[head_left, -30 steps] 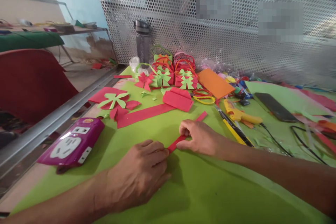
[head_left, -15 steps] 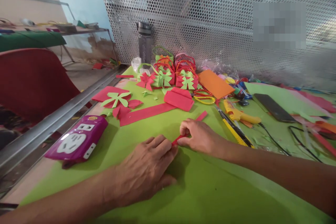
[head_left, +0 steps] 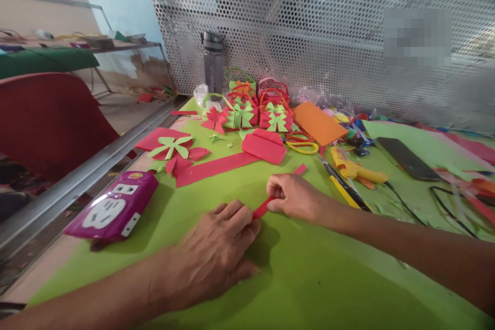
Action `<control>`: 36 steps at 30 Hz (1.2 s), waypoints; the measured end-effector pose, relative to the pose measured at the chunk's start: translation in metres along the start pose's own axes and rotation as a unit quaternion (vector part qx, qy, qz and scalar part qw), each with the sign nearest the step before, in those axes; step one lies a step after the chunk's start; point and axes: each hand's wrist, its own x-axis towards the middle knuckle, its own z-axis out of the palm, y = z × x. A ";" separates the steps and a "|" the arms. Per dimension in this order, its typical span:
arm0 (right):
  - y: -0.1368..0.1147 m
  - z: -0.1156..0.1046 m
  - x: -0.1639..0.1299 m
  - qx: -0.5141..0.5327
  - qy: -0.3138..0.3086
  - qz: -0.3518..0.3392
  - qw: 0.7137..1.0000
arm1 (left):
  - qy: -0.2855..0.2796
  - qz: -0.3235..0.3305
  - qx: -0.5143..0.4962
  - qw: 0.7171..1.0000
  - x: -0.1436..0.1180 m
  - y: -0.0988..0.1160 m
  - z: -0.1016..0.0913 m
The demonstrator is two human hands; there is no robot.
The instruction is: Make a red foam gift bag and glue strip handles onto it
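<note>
**Head camera: both my hands on a narrow red paper strip**

Head view looks down on a lime green sheet that covers the table. Just below the middle of the frame my left hand lies palm down on the green, fingertips pressed on the near end of a red paper strip. My right hand comes in from the right side of the frame and is closed on the same strip a little further along, thumb and fingers pinched around it. The strip runs diagonally up and right under that hand, and its far end shows beyond my knuckles, flat on the green.

Left of my hands, at the table edge, sits a purple socket block. Above the hands lies a long red paper band, touching a folded red piece. Behind those, near the perforated metal screen, stand small red paper baskets with green bows. Right of centre lie an orange sheet, a yellow glue gun and a dark phone.
</note>
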 end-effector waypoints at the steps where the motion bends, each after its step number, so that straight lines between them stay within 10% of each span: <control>1: 0.000 0.000 0.000 0.001 -0.001 0.000 1.000 | 0.000 0.000 0.000 1.000 0.000 0.000 0.000; 24: 0.050 -0.041 0.017 -0.043 0.032 0.039 0.998 | 0.031 0.000 -0.035 0.999 -0.002 -0.003 0.005; 36: -0.023 0.002 -0.018 -0.004 -0.014 -0.012 1.000 | 0.082 0.025 -0.049 0.995 -0.001 -0.002 0.001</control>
